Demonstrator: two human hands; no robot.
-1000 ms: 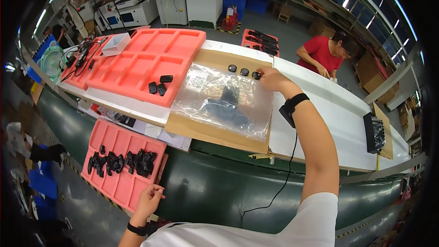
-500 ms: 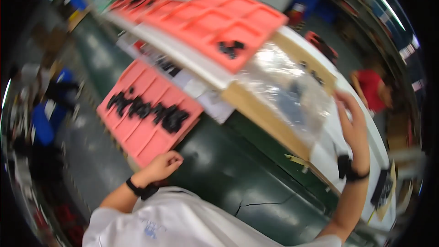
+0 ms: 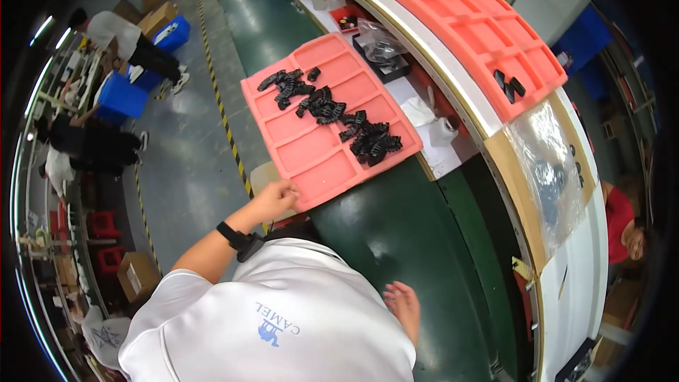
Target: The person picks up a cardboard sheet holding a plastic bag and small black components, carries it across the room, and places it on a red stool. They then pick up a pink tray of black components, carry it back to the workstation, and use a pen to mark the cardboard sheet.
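My left hand (image 3: 278, 199) is at the near left corner of a pink compartment tray (image 3: 311, 182). Its fingers are curled against the corner; whether they grip the rim or something small I cannot make out. Across the middle of this tray lies a row of small black ribbed parts (image 3: 325, 107), heaped over several compartments. Low in front of my body hangs my right hand (image 3: 403, 304), empty with its fingers a little apart, over the green floor and away from the bench.
On the curved bench at right stand more pink trays (image 3: 470, 25), one holding a few black parts (image 3: 509, 87), and a clear plastic bag (image 3: 544, 170). A lower shelf holds a white bottle (image 3: 444, 131). People work at far left; a person in red (image 3: 619, 223) is at right.
My right hand has come away from beside the plastic bag on the bench down to my body. My left hand now overlaps the tray's corner. The view has turned toward the left.
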